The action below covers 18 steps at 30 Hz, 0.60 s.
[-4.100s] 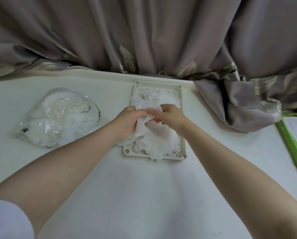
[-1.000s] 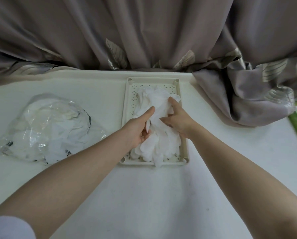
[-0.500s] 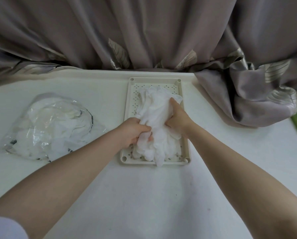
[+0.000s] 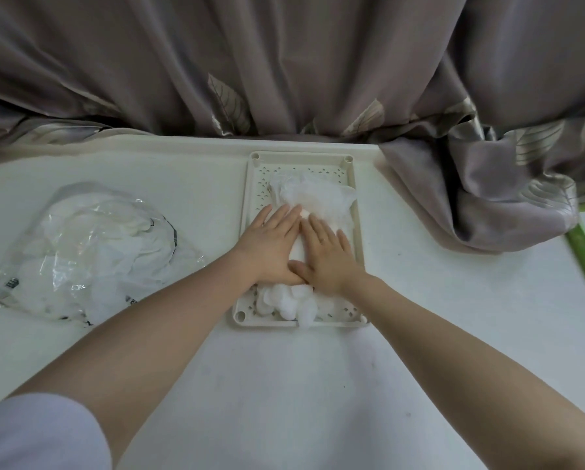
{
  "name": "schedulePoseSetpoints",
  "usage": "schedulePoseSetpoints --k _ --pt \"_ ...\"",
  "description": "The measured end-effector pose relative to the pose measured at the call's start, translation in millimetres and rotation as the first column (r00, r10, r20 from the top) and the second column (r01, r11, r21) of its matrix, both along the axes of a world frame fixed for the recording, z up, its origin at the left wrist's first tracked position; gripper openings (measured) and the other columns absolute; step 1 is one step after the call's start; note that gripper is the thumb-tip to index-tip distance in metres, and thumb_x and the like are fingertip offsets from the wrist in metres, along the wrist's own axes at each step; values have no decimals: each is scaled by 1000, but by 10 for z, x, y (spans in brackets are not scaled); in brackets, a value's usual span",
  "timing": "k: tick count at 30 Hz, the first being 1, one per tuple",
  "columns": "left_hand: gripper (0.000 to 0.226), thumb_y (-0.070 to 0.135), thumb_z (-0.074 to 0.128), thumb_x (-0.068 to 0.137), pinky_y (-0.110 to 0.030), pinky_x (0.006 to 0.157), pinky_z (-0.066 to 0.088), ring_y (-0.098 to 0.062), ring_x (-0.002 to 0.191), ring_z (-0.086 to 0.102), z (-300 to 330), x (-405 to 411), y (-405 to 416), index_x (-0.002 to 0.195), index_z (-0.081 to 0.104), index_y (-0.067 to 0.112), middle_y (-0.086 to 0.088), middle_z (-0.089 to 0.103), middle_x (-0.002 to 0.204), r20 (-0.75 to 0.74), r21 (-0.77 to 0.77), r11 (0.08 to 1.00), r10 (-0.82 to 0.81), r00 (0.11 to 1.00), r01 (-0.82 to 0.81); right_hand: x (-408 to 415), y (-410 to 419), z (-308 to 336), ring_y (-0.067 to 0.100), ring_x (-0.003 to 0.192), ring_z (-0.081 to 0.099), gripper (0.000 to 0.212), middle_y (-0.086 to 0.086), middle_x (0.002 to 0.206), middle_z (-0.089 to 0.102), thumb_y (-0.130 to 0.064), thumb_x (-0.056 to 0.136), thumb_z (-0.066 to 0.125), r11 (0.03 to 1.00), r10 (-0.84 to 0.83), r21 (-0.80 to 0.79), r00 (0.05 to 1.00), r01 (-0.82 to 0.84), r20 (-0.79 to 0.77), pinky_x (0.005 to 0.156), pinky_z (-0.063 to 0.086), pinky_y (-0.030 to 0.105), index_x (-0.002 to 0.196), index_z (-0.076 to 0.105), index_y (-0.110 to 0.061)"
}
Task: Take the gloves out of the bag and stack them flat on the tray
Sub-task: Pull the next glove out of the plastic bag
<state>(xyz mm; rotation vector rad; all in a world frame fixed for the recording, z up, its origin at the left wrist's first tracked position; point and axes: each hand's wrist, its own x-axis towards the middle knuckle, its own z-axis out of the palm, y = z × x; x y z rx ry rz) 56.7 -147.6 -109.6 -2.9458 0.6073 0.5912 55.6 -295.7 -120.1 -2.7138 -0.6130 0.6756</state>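
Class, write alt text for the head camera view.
Both hands, left hand and right hand, press flat on white gloves piled on a tray. A clear bag with more gloves lies left on the table.

Left hand point(image 4: 270, 244), right hand point(image 4: 328, 256): palms down, fingers straight, side by side, thumbs touching.
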Motion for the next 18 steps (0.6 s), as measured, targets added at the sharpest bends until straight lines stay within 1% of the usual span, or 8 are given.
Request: schedulePoseSetpoints --k 5,8,10,12,13,15,16,18 --pt "135 87 49 60 -41 116 -15 -20 142 -25 -23 1 -16 147 -16 6 -8 -25 155 -75 63 997 37 997 -33 45 -37 40 16 142 -29 115 5 153 -33 -71 80 48 975 -47 -219 994 24 -100 115 -16 45 146 -24 -12" --pt "140 88 52 56 -43 116 -15 -20 141 -27 27 -58 50 147 -18 6 -8 -24 155 -98 64 997 53 994 -47 74 4 152 21 142 -28 138 9 153 -32 -77 64 62 941 -55 -337 993 16 -107 115 -16 46 146 -26 -9" --pt "141 88 52 55 -41 116 -15 -19 141 -27 104 -127 201 147 -18 9 -6 -25 155 -101 43 998 50 994 -46 67 33 278 26 144 -23 142 11 156 -25 -79 57 65 911 -66 -413 989 7 -129 115 -14 50 148 -19 -10" --pt "133 86 52 59 -36 116 -13 -19 143 -21 184 -194 421 149 -13 12 -3 -21 156 -70 -26 999 27 997 -29 71 65 440 30 147 -2 125 11 160 -3 -76 63 64 898 -103 -437 989 47 -105 116 -1 52 151 5 -10" --pt "124 83 49 65 -33 116 -10 -18 145 -16 226 -250 576 150 -7 14 -1 -15 158 -31 -74 997 24 999 -27 62 109 536 32 143 18 104 12 157 15 -71 72 61 905 -111 -418 993 81 -48 114 15 49 147 24 -10" --pt "96 76 34 79 -31 116 -1 -19 146 0 289 -372 869 150 15 15 -1 6 159 95 -190 981 53 994 -34 39 236 676 27 111 51 53 10 128 47 -52 89 53 943 -141 -290 986 161 88 87 43 36 119 53 -8" --pt "83 70 26 83 -33 116 6 -22 145 13 329 -443 1009 144 34 14 -4 21 156 172 -250 967 86 981 -41 -3 363 747 25 94 54 38 7 110 51 -43 94 49 963 -166 -195 979 186 115 74 44 33 102 56 -6" --pt "60 49 30 85 -37 109 22 -32 132 40 375 -554 1253 112 66 10 -11 50 138 313 -270 963 86 946 2 -104 689 817 26 85 55 30 4 90 52 -32 96 45 986 -165 -14 983 167 84 65 42 30 85 55 -7"
